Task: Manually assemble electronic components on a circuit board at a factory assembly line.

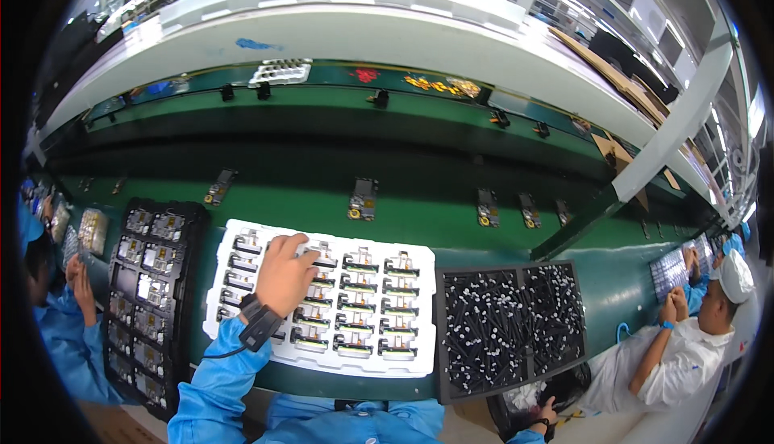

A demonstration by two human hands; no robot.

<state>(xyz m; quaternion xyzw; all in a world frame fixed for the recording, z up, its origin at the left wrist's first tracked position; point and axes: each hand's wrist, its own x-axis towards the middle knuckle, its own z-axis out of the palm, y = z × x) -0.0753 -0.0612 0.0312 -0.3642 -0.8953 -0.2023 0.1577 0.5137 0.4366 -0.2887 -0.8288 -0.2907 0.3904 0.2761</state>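
My left hand, with a dark band and cable at its wrist, lies over a white moulded tray. Its thumb and forefinger are bent but apart, beside a small black-and-metal module in the upper part of the tray. Rows of similar modules fill the other pockets. At the lower right, my right hand is over a dark bin holding white scraps. Most of its fingers are in shadow, so its grip cannot be made out.
Right of the white tray stands a black two-part tray of small black pieces with pale ends. A black tray of circuit boards stands left. Boards such as this one lie along the green line. Co-workers sit at both sides; a post rises right.
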